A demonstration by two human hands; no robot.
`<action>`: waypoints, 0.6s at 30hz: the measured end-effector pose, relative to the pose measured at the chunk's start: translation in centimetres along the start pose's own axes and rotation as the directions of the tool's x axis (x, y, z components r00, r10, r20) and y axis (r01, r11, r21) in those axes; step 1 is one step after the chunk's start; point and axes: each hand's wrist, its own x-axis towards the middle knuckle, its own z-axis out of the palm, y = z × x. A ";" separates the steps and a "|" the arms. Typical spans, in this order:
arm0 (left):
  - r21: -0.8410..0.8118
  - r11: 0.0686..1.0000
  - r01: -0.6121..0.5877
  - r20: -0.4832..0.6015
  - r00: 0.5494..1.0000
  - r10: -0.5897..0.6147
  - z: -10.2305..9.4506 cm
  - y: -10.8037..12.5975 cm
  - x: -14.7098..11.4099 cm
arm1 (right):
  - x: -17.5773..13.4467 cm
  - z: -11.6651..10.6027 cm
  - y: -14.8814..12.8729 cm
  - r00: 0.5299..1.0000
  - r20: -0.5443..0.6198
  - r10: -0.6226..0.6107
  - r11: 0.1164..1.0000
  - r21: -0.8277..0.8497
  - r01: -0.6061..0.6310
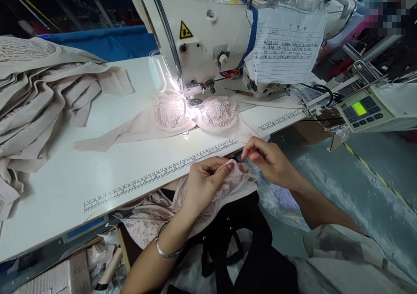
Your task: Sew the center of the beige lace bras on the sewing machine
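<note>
Just below the front edge of the worktop (61, 168), the left hand (202, 183) is pinching a pale lace bra (233, 182) between thumb and fingers, and the bra is lying across the person's lap. The right hand (272, 161) is hovering just beside its right end, fingers curling in toward the thumb; from where I'm standing I cannot tell whether they are gripping anything. Up on the worktop, a second bra (220, 113) is resting spread out at the needle of the sewing machine (198, 29), whose lamp is shining on its middle. A heap of beige pieces (61, 81) is sitting at the far left, and a handwritten sheet (285, 46) is hanging on the machine. At the right, a control box (365, 109) is showing a green screen.
</note>
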 end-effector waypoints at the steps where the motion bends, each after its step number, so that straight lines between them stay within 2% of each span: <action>1: -0.014 1.000 0.006 0.004 1.000 -0.006 0.0 0.1 0.0 | 0.0 0.0 0.1 0.999 0.045 0.001 1.000 -0.009 -0.001; 4: -0.045 0.999 0.009 0.029 1.000 -0.008 -0.1 0.3 0.1 | 0.2 0.0 0.1 0.981 0.183 0.063 0.996 0.051 -0.073; 7: -0.054 0.998 0.013 0.063 0.998 -0.009 -0.1 0.6 0.1 | 0.5 0.3 -0.1 0.958 0.263 0.112 0.970 0.181 -0.163; 10: -0.060 0.998 0.016 0.084 0.996 -0.011 0.0 0.7 0.1 | 0.8 0.7 -0.3 0.961 0.257 0.106 0.951 0.258 -0.173; 18: -0.058 0.998 0.011 0.100 0.995 -0.005 -0.1 0.6 0.1 | 0.8 1.5 -0.3 0.967 0.190 0.169 0.921 0.319 -0.224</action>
